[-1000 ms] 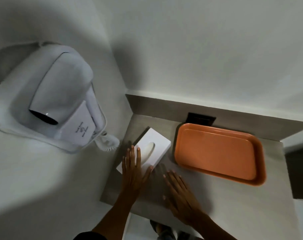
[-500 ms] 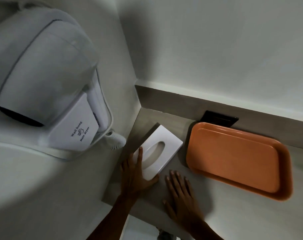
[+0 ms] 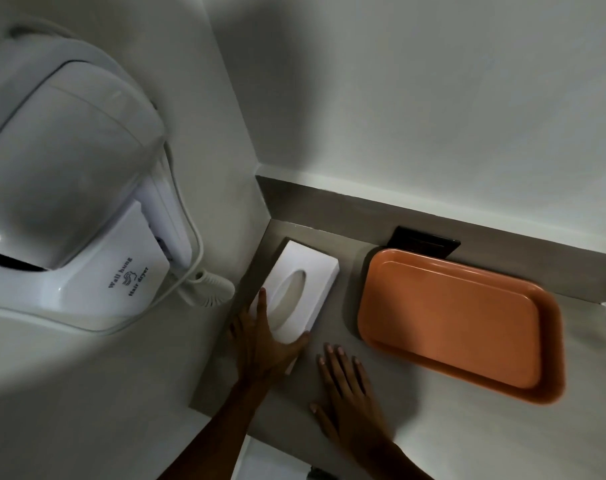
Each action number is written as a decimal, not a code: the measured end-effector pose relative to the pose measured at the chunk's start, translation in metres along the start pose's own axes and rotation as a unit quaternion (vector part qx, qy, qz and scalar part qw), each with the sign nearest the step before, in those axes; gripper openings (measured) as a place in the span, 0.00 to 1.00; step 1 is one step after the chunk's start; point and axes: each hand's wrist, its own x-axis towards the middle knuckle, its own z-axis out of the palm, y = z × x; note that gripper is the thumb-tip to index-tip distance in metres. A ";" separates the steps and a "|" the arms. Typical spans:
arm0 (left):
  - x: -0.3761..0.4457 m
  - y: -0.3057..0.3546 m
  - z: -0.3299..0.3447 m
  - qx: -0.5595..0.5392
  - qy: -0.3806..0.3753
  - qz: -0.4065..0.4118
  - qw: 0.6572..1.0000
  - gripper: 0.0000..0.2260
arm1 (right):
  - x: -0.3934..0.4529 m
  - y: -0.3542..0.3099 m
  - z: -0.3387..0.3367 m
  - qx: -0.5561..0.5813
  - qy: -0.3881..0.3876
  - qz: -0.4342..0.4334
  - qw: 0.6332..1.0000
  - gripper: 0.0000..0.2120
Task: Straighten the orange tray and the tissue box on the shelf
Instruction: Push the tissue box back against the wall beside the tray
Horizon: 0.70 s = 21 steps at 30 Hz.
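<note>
A white tissue box [image 3: 303,277] with an oval slot lies on the grey shelf [image 3: 433,427], close to the left wall and nearly parallel to it. My left hand [image 3: 263,344] grips its near end, thumb on the right side and fingers along the left side. Beside it my right hand [image 3: 346,393] rests flat on the shelf, fingers spread, holding nothing. The empty orange tray [image 3: 457,320] sits to the right of the box, slightly skewed to the back wall.
A white wall-hung hair dryer [image 3: 69,202] fills the left wall, its handle end [image 3: 211,289] just above the shelf's left edge. A black socket plate [image 3: 422,242] sits on the back ledge behind the tray. The shelf's right end meets a step in the wall.
My left hand has slid the tissue box back toward the corner and turned it more in line with the left wall. The right hand stays flat on the shelf. The camera has moved closer.
</note>
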 end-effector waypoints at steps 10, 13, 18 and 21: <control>0.044 0.043 -0.003 0.010 0.066 -0.055 0.996 0.57 | -0.001 -0.001 0.000 0.009 0.003 -0.002 1.000 0.40; 0.053 0.046 -0.001 0.015 0.074 -0.058 0.995 0.57 | -0.001 -0.001 -0.002 0.012 0.005 0.001 1.000 0.38; 0.063 0.046 0.004 0.021 0.079 -0.054 0.995 0.57 | -0.001 -0.002 -0.003 0.010 0.001 0.006 1.000 0.39; 0.070 0.046 0.006 0.033 0.079 -0.048 0.995 0.58 | -0.001 -0.003 -0.001 0.010 0.000 0.008 1.000 0.39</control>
